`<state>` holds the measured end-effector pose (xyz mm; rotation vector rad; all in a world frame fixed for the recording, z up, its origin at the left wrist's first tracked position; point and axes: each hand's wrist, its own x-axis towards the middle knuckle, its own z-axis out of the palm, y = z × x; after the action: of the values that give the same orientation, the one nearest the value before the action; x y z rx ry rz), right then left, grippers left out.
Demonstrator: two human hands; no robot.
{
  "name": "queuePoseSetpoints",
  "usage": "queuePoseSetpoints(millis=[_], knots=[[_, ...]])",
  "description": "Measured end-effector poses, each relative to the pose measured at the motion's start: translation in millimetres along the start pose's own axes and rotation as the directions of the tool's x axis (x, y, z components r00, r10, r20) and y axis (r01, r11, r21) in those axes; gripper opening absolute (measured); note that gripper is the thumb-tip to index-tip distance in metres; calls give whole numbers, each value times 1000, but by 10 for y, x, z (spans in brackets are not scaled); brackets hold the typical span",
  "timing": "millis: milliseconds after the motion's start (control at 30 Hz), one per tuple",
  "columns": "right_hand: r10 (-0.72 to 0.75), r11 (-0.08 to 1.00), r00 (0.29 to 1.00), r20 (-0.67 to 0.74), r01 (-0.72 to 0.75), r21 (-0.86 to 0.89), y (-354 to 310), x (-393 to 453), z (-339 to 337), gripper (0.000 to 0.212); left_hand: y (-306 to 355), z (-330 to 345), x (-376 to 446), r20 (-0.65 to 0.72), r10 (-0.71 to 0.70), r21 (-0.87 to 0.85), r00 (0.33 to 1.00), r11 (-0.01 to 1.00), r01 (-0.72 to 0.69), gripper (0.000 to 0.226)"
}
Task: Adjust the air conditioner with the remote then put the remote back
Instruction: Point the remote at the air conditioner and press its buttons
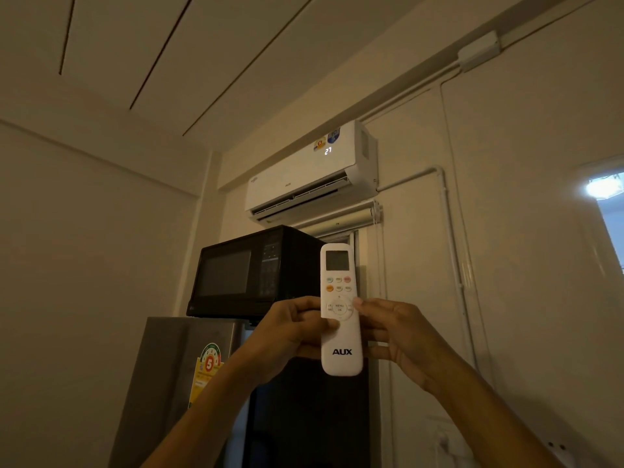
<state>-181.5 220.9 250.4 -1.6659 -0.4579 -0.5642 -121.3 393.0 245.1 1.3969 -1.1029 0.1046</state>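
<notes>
A white AUX remote (341, 352) is held upright in front of me, its screen and buttons facing me. My left hand (295, 329) grips its left side, thumb resting just below the round button pad. My right hand (400, 332) holds the right side, thumb tip at the pad's right edge. High on the wall hangs the white air conditioner (304, 173), its louvre open and its display reading 27.
A black microwave (250, 271) sits on top of a grey fridge (182, 376) just behind my left hand. A rolled blind (344, 219) hangs below the air conditioner. White pipes (452, 231) run down the right wall, and a bright window (607, 204) is at the far right.
</notes>
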Motion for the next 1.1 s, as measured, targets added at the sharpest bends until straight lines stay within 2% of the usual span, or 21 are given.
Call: queuePoseSetpoints(millis=[267, 600, 1100], knots=[[21, 1000, 997, -74, -21, -5, -43, 17, 24, 13, -22, 46, -8, 0, 0, 3, 1000, 1000, 0, 25], [48, 998, 991, -124, -52, -32, -61, -6, 14, 27, -20, 124, -12, 11, 16, 24, 1000, 1000, -17, 24], [27, 999, 993, -119, -31, -35, -99, -44, -1, 22, -29, 142, -5, 10, 16, 7, 1000, 1000, -16, 27]])
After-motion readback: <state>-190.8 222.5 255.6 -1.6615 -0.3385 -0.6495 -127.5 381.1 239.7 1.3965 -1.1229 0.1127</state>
